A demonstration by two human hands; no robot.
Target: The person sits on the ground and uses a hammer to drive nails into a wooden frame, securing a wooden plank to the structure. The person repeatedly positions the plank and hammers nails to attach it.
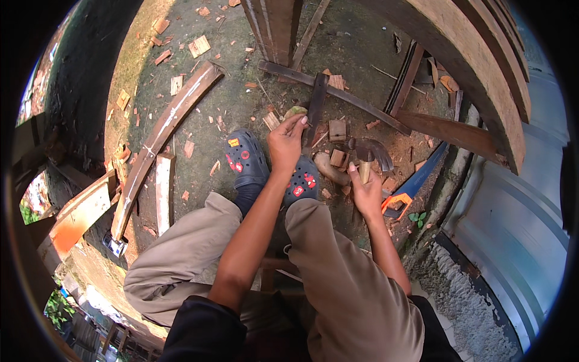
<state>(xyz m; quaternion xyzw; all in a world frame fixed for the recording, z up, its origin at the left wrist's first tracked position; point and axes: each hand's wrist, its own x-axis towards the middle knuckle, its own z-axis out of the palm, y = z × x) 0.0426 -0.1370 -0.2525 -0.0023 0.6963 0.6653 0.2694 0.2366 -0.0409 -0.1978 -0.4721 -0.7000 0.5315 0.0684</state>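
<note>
Chip-strewn concrete (pixel 199 96) spreads beneath you, a long, white-streaked plank (pixel 163 134) at left, rough and likely stiff. Your left hand (pixel 286 145) brings thumb and fingers nearly together beside a dark wooden bar (pixel 318 99); what they pinch, if anything, can't be told from this view. Rightward, your right hand (pixel 369 194) wraps the pale wooden handle of the hammer (pixel 364 171) just below its curved, dark metal head; expect it head-heavy, steadier held lower. Beyond lies a blue-bladed handsaw (pixel 422 173).
</note>
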